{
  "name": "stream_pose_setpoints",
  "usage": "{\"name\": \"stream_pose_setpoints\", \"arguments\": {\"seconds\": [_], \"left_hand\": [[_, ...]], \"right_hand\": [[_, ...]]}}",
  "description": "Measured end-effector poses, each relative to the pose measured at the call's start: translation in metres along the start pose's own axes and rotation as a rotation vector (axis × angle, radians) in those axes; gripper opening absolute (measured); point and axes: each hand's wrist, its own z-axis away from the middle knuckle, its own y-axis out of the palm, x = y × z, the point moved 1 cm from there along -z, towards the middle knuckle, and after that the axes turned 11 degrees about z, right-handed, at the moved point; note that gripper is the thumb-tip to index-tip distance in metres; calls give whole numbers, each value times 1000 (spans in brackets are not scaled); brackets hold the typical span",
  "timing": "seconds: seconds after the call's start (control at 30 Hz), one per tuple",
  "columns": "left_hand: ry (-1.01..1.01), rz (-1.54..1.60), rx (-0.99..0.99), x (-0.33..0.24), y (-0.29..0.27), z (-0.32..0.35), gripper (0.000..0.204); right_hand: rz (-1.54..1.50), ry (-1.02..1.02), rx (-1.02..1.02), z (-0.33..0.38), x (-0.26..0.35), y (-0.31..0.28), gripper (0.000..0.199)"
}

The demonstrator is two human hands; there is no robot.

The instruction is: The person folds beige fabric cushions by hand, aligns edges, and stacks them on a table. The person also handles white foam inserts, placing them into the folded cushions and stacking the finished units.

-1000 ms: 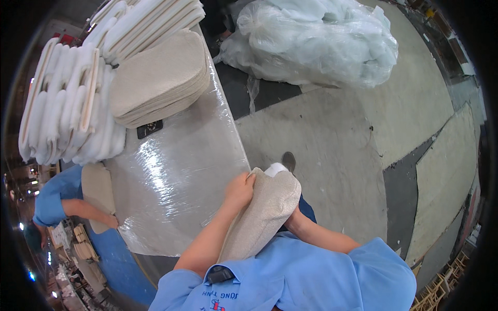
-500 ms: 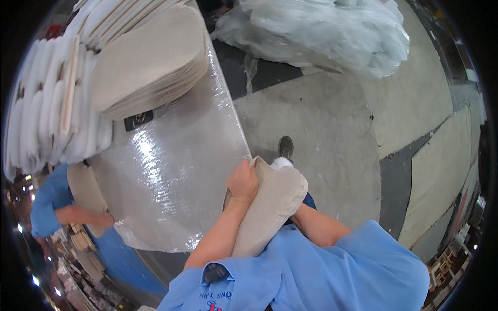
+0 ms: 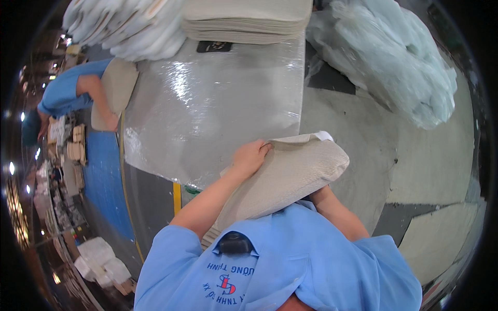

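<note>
A beige textured fabric cushion cover [image 3: 290, 173] is held in front of my chest, slanting from lower left to upper right. My left hand [image 3: 251, 157] has its fingers closed on the cover's folded upper edge. White padding [image 3: 324, 136] shows at the cover's far right corner. My right forearm [image 3: 340, 215] reaches up to the near side of the cover, and the right hand's fingers are hidden behind or inside it. Beyond them lies a table [image 3: 218, 103] wrapped in shiny plastic film.
A stack of beige covers [image 3: 246, 26] and white padded pieces [image 3: 124, 26] stand at the table's far end, with a small black item [image 3: 213, 46] beside them. Bagged clear plastic [image 3: 389, 57] lies at far right. A co-worker [image 3: 78, 90] handles another beige piece [image 3: 116, 88] at left.
My view has swung left, toward the table and the co-worker. The cover is still in my hands and now lies flatter, its far end turned more to the right.
</note>
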Motion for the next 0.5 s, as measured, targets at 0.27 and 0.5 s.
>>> {"name": "stream_pose_setpoints", "arguments": {"seconds": [0.27, 0.5], "left_hand": [[75, -35, -273, 12, 18, -21, 36], [108, -142, -88, -4, 8, -33, 23]], "right_hand": [[-33, 62, -81, -2, -3, 0, 40], [-244, -35, -396, -7, -3, -12, 36]]}}
